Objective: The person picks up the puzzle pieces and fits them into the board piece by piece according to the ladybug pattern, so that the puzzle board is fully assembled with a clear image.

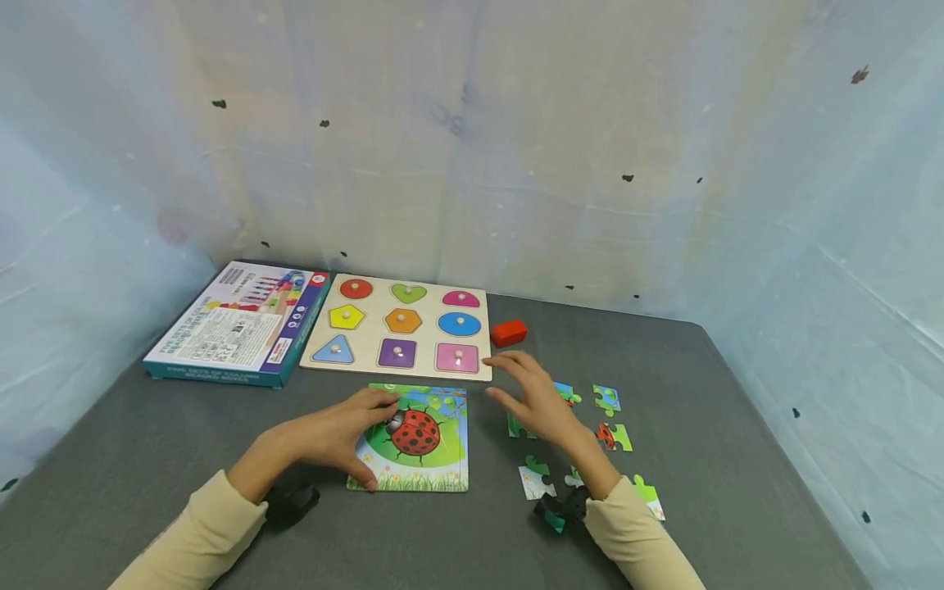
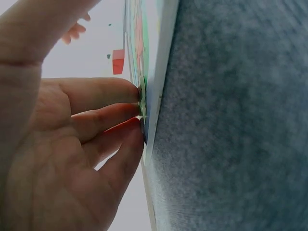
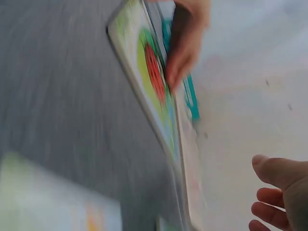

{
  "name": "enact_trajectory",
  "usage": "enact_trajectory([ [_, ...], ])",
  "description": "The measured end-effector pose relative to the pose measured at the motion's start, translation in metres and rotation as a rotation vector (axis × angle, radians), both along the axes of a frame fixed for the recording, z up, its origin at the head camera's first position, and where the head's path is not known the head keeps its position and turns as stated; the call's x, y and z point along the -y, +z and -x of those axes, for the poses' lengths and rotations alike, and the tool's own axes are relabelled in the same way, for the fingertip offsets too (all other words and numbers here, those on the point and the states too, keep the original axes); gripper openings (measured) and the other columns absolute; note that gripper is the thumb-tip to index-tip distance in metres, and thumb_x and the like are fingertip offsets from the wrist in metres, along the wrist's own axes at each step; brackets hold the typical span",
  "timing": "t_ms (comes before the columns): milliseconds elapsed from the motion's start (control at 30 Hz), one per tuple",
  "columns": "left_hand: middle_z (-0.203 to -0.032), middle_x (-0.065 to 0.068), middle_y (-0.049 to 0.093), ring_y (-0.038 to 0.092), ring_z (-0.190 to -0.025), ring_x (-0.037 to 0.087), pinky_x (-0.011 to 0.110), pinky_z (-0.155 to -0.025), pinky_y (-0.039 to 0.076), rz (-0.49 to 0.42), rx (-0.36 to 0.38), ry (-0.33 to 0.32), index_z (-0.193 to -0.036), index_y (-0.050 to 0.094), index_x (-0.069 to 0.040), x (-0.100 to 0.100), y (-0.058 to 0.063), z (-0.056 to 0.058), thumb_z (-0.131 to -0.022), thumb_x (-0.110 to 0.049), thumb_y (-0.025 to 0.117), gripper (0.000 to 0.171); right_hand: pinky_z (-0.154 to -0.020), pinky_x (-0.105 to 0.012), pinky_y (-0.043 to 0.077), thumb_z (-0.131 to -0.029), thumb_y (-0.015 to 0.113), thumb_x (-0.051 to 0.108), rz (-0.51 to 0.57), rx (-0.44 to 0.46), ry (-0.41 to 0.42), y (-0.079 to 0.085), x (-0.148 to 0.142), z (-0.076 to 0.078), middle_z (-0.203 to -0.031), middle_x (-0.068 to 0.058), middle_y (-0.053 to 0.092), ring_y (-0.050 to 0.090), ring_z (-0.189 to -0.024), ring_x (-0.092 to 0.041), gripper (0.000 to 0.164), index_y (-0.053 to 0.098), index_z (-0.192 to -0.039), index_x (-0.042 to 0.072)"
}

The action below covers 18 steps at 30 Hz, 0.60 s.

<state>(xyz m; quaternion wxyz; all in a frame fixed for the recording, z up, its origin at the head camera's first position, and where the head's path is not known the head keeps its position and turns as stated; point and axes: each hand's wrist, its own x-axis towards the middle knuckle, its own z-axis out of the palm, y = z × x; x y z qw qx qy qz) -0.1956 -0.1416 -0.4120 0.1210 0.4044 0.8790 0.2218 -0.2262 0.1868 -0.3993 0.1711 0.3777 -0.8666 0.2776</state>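
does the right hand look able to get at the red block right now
Probably yes: the right hand looks empty, the red block lies just beyond it beside the shape board, and nothing visible stands between hand and block.

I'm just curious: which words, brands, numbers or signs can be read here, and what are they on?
"FIVE SETS OF": on the front edge of the box; the rest of that line is too small to read surely.
Box top: printing and labels, too small to read.
Ladybug board: a tiny pale mark near its top edge, unreadable.
Shape board: no lettering visible.
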Motion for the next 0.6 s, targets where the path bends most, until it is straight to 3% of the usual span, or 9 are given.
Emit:
enact_trajectory([
  [100,-0.147,0.019,0.027,0.026,-0.133,0.034,0.050,-0.101,0.033,0.000,-0.004,-0.004,-0.138,0.038,0.007,0.000,-0.001,0.000,-0.065,-0.057,0.076,0.104,-0.081,-0.041,0.046,-0.080,0.073,0.011,0.037,-0.051,-0.077,-0.001,-0.025,0.002,-0.115,-0.010,0.055,0.052,-0.104,-0.023,0.043,0.059,-0.121,0.005],
  [233,-0.146,0.019,0.027,0.027,-0.131,0.033,0.049,-0.100,0.035,-0.005,-0.015,-0.010,-0.138,0.038,0.006,-0.001,-0.002,0.000,-0.065,-0.057,0.076,0.104,-0.080,-0.044,0.045,-0.079,0.073,0.009,0.038,-0.040,-0.188,-0.005,-0.055,0.005,-0.113,-0.013,0.055,0.053,-0.103,-0.026,0.041,0.061,-0.118,0.004],
  [400,-0.146,0.019,0.027,0.027,-0.131,0.033,0.049,-0.099,0.035,-0.001,-0.012,-0.012,-0.139,0.037,0.006,-0.001,-0.002,0.000,-0.065,-0.057,0.076,0.104,-0.079,-0.047,0.044,-0.081,0.073,0.010,-0.004,0.081,-0.265,-0.011,-0.083,0.005,-0.114,-0.016,0.053,0.051,-0.103,-0.031,0.037,0.061,-0.115,0.001],
  [600,-0.146,0.019,0.027,0.027,-0.131,0.033,0.050,-0.100,0.035,-0.004,-0.003,-0.010,-0.139,0.037,0.006,0.000,0.000,-0.001,-0.065,-0.055,0.077,0.103,-0.087,-0.053,0.040,-0.083,0.071,0.020,-0.096,0.241,-0.265,-0.017,-0.100,0.006,-0.118,-0.015,0.050,0.048,-0.108,-0.033,0.047,0.056,-0.123,0.001],
])
